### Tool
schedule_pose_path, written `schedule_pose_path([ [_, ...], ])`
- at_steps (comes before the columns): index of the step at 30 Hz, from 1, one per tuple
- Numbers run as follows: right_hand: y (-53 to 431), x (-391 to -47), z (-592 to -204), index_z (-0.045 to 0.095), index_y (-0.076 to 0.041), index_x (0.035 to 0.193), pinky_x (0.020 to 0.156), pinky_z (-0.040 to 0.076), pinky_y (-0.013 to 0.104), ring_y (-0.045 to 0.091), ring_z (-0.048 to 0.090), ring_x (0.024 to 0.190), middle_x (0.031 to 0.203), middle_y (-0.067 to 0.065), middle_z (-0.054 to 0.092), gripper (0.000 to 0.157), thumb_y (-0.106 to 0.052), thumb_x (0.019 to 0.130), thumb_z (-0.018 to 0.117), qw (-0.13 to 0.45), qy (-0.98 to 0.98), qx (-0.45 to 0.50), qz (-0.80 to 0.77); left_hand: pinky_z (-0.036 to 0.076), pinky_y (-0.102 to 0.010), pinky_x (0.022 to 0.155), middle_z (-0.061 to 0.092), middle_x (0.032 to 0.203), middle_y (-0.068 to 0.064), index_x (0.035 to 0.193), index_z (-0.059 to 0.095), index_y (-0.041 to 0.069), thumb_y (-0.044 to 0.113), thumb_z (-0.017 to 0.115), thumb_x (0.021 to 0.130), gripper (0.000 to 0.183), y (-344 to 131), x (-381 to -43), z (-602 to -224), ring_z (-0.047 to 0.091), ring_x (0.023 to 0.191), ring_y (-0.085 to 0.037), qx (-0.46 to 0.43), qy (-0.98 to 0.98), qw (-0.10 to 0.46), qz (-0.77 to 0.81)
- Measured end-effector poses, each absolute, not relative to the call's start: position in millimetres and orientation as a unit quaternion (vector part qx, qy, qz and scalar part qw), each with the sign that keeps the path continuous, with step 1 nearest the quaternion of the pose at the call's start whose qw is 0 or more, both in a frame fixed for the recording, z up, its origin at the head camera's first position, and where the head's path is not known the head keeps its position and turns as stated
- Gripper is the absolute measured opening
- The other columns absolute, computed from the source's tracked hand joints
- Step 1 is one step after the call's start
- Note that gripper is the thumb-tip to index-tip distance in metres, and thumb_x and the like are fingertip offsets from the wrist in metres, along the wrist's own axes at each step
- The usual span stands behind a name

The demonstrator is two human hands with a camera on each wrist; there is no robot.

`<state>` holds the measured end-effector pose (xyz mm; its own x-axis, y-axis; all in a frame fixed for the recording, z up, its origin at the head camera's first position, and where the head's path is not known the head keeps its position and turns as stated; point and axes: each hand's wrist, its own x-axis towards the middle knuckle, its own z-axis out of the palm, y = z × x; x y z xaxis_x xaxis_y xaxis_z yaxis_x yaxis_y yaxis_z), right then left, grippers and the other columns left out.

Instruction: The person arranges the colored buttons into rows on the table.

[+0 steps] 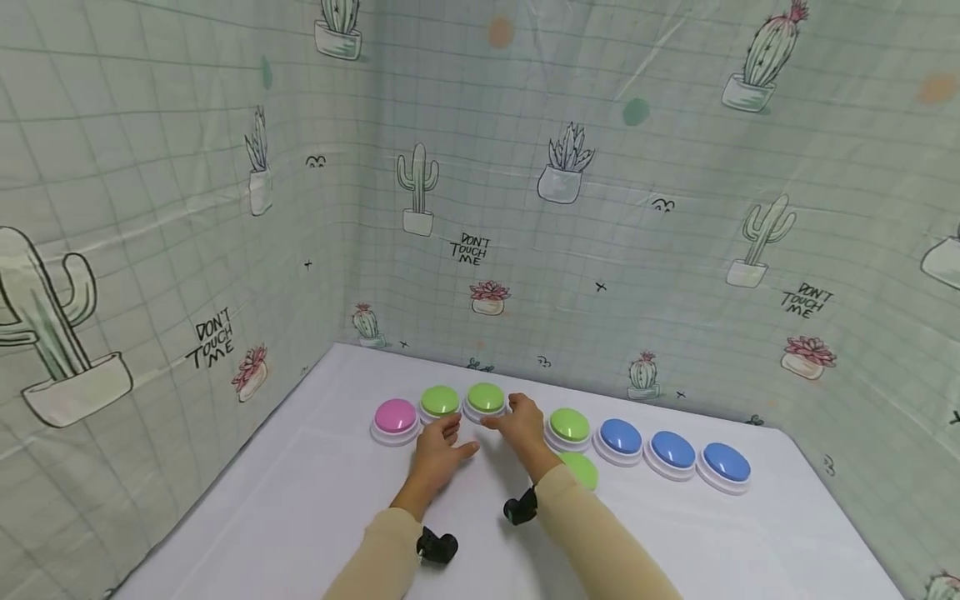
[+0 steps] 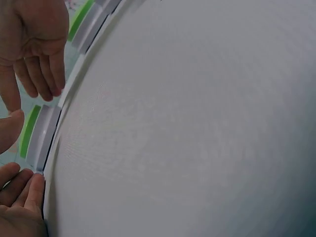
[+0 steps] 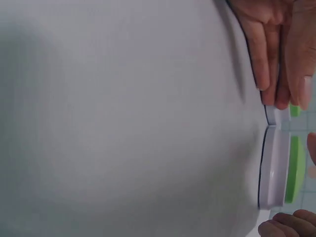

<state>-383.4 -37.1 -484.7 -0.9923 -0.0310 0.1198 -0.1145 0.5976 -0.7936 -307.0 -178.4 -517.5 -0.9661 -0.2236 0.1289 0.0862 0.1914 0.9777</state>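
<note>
My left hand (image 1: 438, 454) is over the white table with thumb and fingers spread. Its fingertips overlap the front of a green push button (image 1: 440, 397) on a white base. Relaxed fingers also show on my right hand (image 1: 521, 427), beside the right edge of another green push button (image 1: 486, 397). The right thumb crosses in front of that button's base, and contact there cannot be told. In the left wrist view this green button (image 2: 32, 138) stands between both hands; in the right wrist view the green button (image 3: 276, 168) shows above my right fingers (image 3: 291, 224).
A pink button (image 1: 395, 415) sits at the left of the row. Rightward are a green button (image 1: 569, 425) and blue buttons (image 1: 621, 436), (image 1: 672, 449), (image 1: 726, 462). Another green button (image 1: 581, 469) is partly behind my right forearm. Cactus-print cloth (image 1: 525, 208) surrounds the table (image 1: 300, 517).
</note>
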Motion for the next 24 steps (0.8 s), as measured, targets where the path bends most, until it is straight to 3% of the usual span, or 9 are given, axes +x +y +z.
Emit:
schedule_pose_path([
  [12, -41, -398, -491, 0.046, 0.007, 0.151, 0.121, 0.038, 0.059, 0.047, 0.043, 0.145, 0.154, 0.029, 0.049, 0.087, -0.011, 0.079, 0.091, -0.009, -0.881, 0.058, 0.470, 0.047, -0.049, 0.114, 0.048, 0.153, -0.032, 0.148, 0.047, -0.014, -0.001, 0.080, 0.090, 0.068, -178, -313, -523, 0.051, 0.139, -0.048, 0.026, -0.773, 0.109, -0.624],
  [18, -43, -399, -490, 0.047, 0.008, 0.150, 0.121, 0.038, 0.057, 0.047, 0.047, 0.142, 0.151, 0.029, 0.052, 0.086, -0.003, 0.076, 0.090, -0.007, -0.880, 0.074, 0.469, 0.047, -0.049, 0.114, 0.047, 0.154, -0.032, 0.150, 0.045, -0.013, -0.002, 0.078, 0.091, 0.068, -176, -313, -519, 0.050, 0.140, -0.048, 0.027, -0.767, 0.099, -0.634],
  [24, -47, -396, -491, 0.056, 0.008, 0.142, 0.116, 0.044, 0.056, 0.046, 0.053, 0.136, 0.143, 0.028, 0.060, 0.080, -0.006, 0.073, 0.094, 0.021, -0.890, 0.070, 0.450, 0.046, -0.050, 0.115, 0.044, 0.156, -0.033, 0.152, 0.043, -0.013, -0.001, 0.076, 0.093, 0.068, -180, -314, -518, 0.049, 0.140, -0.049, 0.029, -0.767, 0.100, -0.633],
])
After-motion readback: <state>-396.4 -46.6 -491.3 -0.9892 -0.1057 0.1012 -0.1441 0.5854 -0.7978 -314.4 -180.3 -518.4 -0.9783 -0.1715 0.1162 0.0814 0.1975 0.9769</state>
